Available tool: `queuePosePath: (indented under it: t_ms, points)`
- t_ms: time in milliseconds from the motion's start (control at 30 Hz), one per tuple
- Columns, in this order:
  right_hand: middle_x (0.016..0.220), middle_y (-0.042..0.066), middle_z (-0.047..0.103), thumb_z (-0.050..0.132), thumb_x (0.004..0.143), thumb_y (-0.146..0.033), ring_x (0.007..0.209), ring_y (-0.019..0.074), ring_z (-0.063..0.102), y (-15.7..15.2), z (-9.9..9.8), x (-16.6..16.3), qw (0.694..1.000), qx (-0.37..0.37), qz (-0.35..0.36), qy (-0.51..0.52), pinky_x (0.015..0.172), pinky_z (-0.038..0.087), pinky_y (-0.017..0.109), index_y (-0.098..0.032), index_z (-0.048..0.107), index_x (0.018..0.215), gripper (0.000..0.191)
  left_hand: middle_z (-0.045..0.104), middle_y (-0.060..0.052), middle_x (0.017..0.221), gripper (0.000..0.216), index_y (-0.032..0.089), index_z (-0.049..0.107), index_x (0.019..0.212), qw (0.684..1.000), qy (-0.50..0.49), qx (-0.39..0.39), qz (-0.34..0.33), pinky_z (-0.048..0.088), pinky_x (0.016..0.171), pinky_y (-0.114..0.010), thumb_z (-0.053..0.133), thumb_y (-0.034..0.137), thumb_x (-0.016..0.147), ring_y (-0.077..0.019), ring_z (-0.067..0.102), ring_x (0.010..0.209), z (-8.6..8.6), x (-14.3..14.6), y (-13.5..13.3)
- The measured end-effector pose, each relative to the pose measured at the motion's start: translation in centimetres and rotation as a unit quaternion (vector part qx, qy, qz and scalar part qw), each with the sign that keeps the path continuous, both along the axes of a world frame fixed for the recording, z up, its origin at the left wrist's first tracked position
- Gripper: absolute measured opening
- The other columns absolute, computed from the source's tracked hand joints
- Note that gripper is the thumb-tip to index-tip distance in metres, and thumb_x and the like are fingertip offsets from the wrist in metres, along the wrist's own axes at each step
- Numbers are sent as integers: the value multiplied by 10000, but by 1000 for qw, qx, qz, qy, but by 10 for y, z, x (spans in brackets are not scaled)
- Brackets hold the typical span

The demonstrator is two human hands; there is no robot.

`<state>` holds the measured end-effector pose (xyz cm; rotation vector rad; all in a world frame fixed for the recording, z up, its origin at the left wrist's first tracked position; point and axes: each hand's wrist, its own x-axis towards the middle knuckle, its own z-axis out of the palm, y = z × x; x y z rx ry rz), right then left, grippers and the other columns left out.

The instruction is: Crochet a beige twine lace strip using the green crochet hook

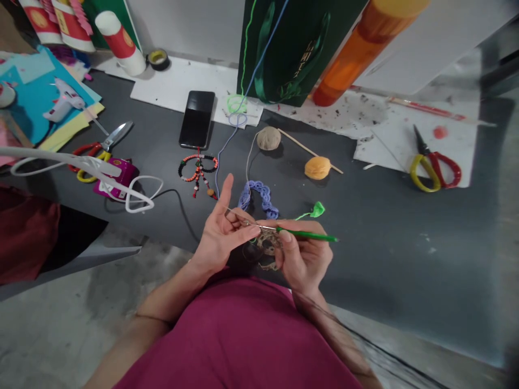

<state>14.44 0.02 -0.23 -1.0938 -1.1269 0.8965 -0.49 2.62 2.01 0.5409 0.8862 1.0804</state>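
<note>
Gripping a green crochet hook (307, 234) in your right hand (304, 256), you pinch a tan crochet piece (265, 243) with your left hand (221, 235), near a blue crocheted strip (258, 199) on the dark table (385, 259).

On my feed, a dark grey tabletop (389, 259) runs across the view, and its near edge drops away to a mottled concrete floor (68, 335). A pale wall (182, 21) stands behind the table, a dark red cloth (24, 232) shows at the left, and the light looks soft and even.
</note>
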Motion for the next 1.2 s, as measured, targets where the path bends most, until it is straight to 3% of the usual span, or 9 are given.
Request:
queuePosePath:
  t_ms: [67, 133, 200, 300, 567, 733, 867, 1067, 1200]
  points:
    - [1016, 25, 874, 726, 968, -174, 563, 162, 758, 0, -4, 1, 991, 94, -1, -90, 461, 597, 287, -326, 780, 1125, 225, 691, 110, 728, 1246, 382, 182, 1714, 1000, -16, -10, 15, 538, 737, -207, 938, 217, 737, -80, 639, 669, 0, 3, -2]
    - [1103, 45, 868, 760, 923, -108, 830, 221, 837, 1, -9, 0, 976, 160, -10, -150, 662, 682, 352, -322, 792, 1183, 338, 701, 108, 734, 1218, 352, 221, 1710, 999, -38, -34, 15, 544, 736, -209, 939, 225, 735, -79, 647, 668, 0, 6, -4]
    - [1116, 46, 863, 768, 912, -85, 911, 222, 835, 2, -11, -3, 977, 163, -23, -135, 741, 686, 366, -321, 800, 1189, 365, 687, 112, 705, 1205, 315, 232, 1712, 996, -56, -65, 4, 540, 721, -209, 934, 224, 737, -81, 650, 661, 1, 6, -4]
    - [991, 11, 864, 754, 943, -143, 858, 204, 820, 2, -11, -9, 993, 105, -38, -26, 748, 670, 365, -333, 815, 1096, 251, 650, 125, 645, 1234, 286, 201, 1720, 992, -76, -96, -22, 526, 690, -197, 937, 216, 732, -80, 643, 635, 1, 4, -2]
    - [868, -14, 824, 670, 1021, -296, 556, 154, 716, -7, -9, -8, 996, -12, -86, 15, 492, 566, 292, -337, 726, 1062, 81, 633, 133, 644, 1171, 280, 257, 1704, 989, -110, -94, -38, 552, 714, -190, 923, 189, 745, -74, 644, 626, -3, 0, -1]
    - [868, 10, 786, 629, 1037, -364, 697, 221, 781, -12, -16, 0, 995, -51, -87, 0, 594, 650, 372, -327, 664, 1127, 104, 633, 128, 634, 1156, 256, 310, 1689, 987, -123, -97, -39, 550, 697, -169, 942, 202, 723, -62, 611, 608, -3, 0, -1]
    - [820, -3, 779, 596, 1054, -392, 624, 206, 765, -9, -9, 0, 993, -89, -48, 61, 567, 651, 359, -333, 648, 1108, 96, 643, 100, 643, 989, 271, 487, 1607, 985, -135, -96, -55, 528, 669, -160, 938, 205, 730, -60, 599, 603, -3, -3, 0]
    - [696, -58, 781, 669, 1020, -425, 385, 122, 625, 2, 2, -12, 977, -99, 17, 186, 331, 452, 214, -324, 666, 987, 106, 676, 73, 716, 887, 277, 586, 1530, 985, -137, -81, -66, 541, 667, -227, 950, 232, 722, -95, 631, 638, -5, 0, -2]
    - [820, -21, 837, 718, 994, -367, 380, 100, 615, 1, -1, -15, 990, -59, 17, 128, 300, 409, 198, -287, 708, 984, 81, 697, 71, 786, 912, 320, 567, 1548, 996, -70, -34, -31, 557, 739, -257, 951, 232, 726, -103, 652, 700, -6, 4, -5]
